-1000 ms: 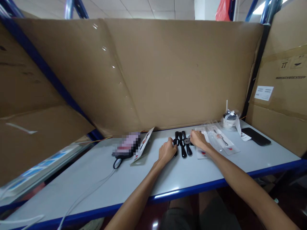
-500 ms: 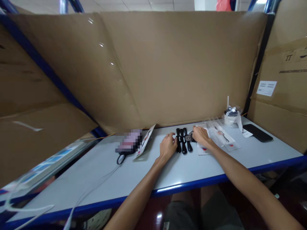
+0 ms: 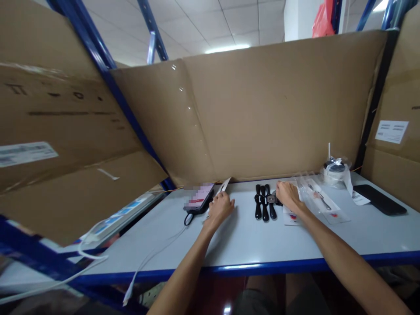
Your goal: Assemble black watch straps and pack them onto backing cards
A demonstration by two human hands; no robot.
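And here's my left hand [image 3: 221, 210] over the slanted card [image 3: 226, 185] beside the dark-cased device [image 3: 201, 197], thumb apart from the fingers, though whether they grip the card I can't tell! Over to the right, three black-handled tools [image 3: 263, 200] lie side by side on the table [image 3: 243, 240], my right hand [image 3: 287, 195] curled just beside them across a flat package [image 3: 291, 219], its fingertips too hidden to tell any grip

No legible words; handling symbols [image 3: 53, 94] printed on left carton [image 3: 77, 138].
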